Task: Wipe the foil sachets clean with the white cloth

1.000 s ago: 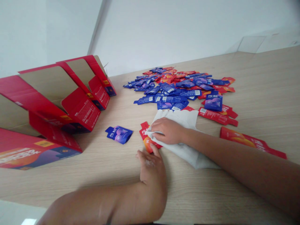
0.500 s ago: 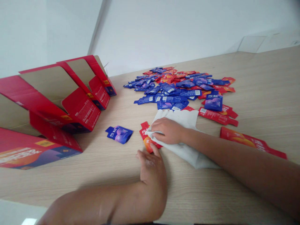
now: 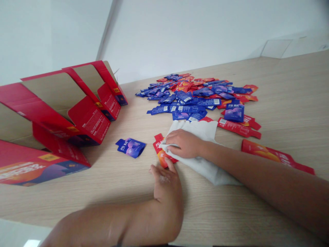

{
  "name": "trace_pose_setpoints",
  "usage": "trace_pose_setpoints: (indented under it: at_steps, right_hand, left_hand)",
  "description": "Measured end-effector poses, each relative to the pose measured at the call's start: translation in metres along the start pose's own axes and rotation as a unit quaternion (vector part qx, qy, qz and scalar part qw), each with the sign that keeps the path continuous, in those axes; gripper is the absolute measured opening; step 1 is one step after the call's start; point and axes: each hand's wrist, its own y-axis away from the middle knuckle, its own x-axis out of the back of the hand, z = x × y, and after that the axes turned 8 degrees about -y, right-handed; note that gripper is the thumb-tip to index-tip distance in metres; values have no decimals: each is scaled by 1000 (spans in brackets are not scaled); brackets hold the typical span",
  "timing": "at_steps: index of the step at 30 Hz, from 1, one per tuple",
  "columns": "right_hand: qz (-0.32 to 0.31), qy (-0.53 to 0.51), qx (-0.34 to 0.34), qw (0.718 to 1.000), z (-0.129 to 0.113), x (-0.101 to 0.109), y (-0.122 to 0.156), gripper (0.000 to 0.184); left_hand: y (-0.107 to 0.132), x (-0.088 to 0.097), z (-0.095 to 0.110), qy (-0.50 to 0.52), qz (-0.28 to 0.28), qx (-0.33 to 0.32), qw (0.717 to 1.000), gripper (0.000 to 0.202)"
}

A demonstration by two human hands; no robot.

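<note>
A red pouch (image 3: 159,154) with an orange print lies flat on the table. My left hand (image 3: 164,176) holds its lower edge down, with one fingertip pressed on it and the other fingers bent beside it. From the right, my right hand (image 3: 183,144) grips a white cloth (image 3: 205,132), bunched under its fingers and lying over the pouch's right part. The rest of the cloth spreads beneath my right wrist. A blue pouch (image 3: 131,147) with a purple print lies just left of the red one.
Red open-topped cartons (image 3: 87,123) stand in a row on the left. A heap of blue and red pouches (image 3: 185,97) lies toward the wall. One larger red pouch (image 3: 272,154) lies on the right, partly behind my right forearm. The wooden table (image 3: 123,181) meets a white wall.
</note>
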Motion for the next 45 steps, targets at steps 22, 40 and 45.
trace_pose_setpoints:
  at_steps: [22, 40, 45]
  right_hand:
    - [-1, 0, -6, 1000, 0, 0, 0, 19]
    - [-1, 10, -4, 1000, 0, -1, 0, 18]
    - [0, 4, -2, 1000, 0, 0, 0, 19]
  left_hand:
    - [0, -2, 0, 27, -2, 4, 1000, 49]
    - [0, 0, 1, -25, 3, -2, 1000, 51]
    - [0, -2, 3, -29, -1, 0, 1000, 51]
